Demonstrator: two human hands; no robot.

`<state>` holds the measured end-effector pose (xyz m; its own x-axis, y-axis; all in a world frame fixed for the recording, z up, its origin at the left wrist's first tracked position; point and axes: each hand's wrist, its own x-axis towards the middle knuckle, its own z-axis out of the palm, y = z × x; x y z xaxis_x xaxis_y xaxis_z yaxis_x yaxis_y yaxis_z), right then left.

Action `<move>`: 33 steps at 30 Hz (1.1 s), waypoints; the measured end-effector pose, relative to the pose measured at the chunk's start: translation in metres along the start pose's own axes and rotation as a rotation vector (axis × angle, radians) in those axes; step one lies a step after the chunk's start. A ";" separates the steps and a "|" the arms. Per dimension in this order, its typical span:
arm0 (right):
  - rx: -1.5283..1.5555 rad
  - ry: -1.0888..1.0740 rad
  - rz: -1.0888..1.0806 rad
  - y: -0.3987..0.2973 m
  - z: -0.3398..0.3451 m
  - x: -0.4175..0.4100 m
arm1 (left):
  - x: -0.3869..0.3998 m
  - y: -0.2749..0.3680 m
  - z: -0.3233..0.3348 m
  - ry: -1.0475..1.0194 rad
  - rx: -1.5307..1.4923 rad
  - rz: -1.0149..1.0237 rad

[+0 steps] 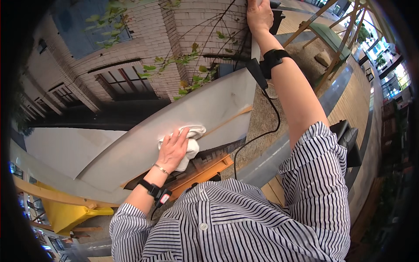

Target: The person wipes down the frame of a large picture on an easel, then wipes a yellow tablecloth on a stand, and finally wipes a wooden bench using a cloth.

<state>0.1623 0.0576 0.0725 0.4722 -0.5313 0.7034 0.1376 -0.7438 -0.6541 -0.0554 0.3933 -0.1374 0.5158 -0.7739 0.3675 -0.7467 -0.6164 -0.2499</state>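
My left hand (172, 152) presses a bunched white cloth (193, 147) against a large panel, its fingers spread over the cloth. The panel carries a printed picture of a brick building (147, 42) with windows and leafy vines, and below that a plain grey band (131, 154). At the top, my right hand (260, 16) is closed around the panel's far right edge; its fingertips are partly cut off by the frame. Both forearms wear black straps with small devices, and a black cable (278, 121) hangs from the right one.
An orange beam (209, 172) lies between the panel and my body. Lower left are a yellow slide (65, 213) and a curved wooden rail (55, 196). On the right stand a wooden frame with a green board (330, 39), a rock (323, 59) and a black seat (348, 139).
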 end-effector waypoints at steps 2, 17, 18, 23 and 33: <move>-0.017 -0.020 0.015 -0.002 0.000 0.003 | 0.023 0.012 0.012 0.014 -0.023 0.017; -0.004 -0.029 0.041 -0.006 0.005 0.000 | 0.129 0.133 0.125 -0.045 -0.278 0.219; 0.003 -0.017 0.021 -0.006 0.007 0.000 | 0.113 0.129 0.145 -0.135 -0.234 0.248; -0.016 -0.017 0.033 -0.001 0.004 0.002 | 0.027 0.113 0.154 -0.331 -0.137 0.367; 0.080 -0.085 0.028 -0.005 -0.003 0.000 | -0.028 0.052 0.039 -0.705 -0.657 -0.011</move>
<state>0.1591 0.0597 0.0765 0.5481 -0.5125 0.6610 0.1912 -0.6926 -0.6955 -0.0920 0.3775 -0.1959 0.4983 -0.8100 -0.3092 -0.7158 -0.5856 0.3805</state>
